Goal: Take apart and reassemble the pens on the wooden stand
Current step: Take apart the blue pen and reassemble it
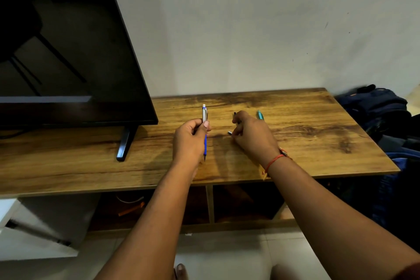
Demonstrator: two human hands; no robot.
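On stand, near edge: both forearms reach in over wooden stand [295,148]
Left hand [189,137]: wrapped around blue-silver pen [205,129], upright, tip down
Right hand [251,133]: fingers curled over small silver part [230,133] and dark piece on the wood
Behind right hand: teal pen [260,115] lying flat
Far left: TV [68,52]

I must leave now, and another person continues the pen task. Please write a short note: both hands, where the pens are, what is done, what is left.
Left hand: closed around the blue and silver pen, held nearly upright above the wooden stand, tip down; it looks assembled.
Right hand: lowered onto the stand, fingers closed on a dark pen part; a small silver piece shows at the fingertips.
Teal pen: lies on the stand behind the right hand, mostly hidden.
Done: apparently the blue pen.
Left: probably the dark pen and the teal one.
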